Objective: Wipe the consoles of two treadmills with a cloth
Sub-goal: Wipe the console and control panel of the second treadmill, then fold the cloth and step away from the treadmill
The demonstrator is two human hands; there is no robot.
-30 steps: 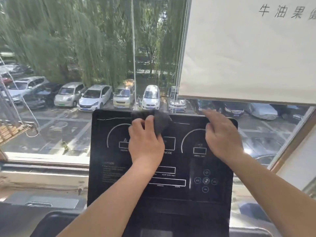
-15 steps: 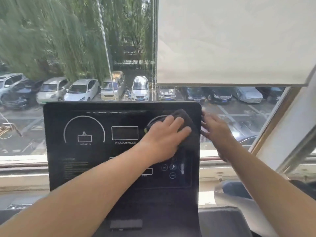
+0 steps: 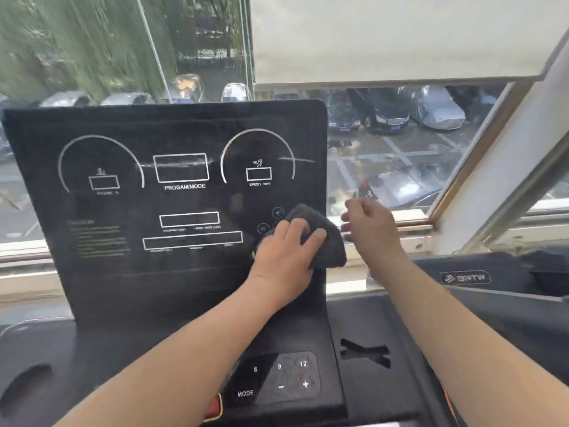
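Note:
A black treadmill console (image 3: 129, 211) with white dial outlines and a PROGRAM/MODE box stands upright in front of me. My left hand (image 3: 284, 255) presses a dark grey cloth (image 3: 326, 238) flat against the console's lower right part, over the round buttons. The cloth hangs past the panel's right edge. My right hand (image 3: 369, 224) hovers just right of that edge with its fingers loosely curled, holding nothing. A second treadmill's black frame (image 3: 480, 277) with a logo shows at the right.
Below the screen lies a keypad (image 3: 286, 379) with numbers, MODE, plus and minus. A cup recess (image 3: 24, 386) sits at lower left. Behind the console a window (image 3: 400, 149) looks onto parked cars, under a half-lowered white blind (image 3: 385, 35).
My left hand has swept the cloth from the top middle across to the right and down to the lower right. My right hand left the console's top right edge and dropped beside it.

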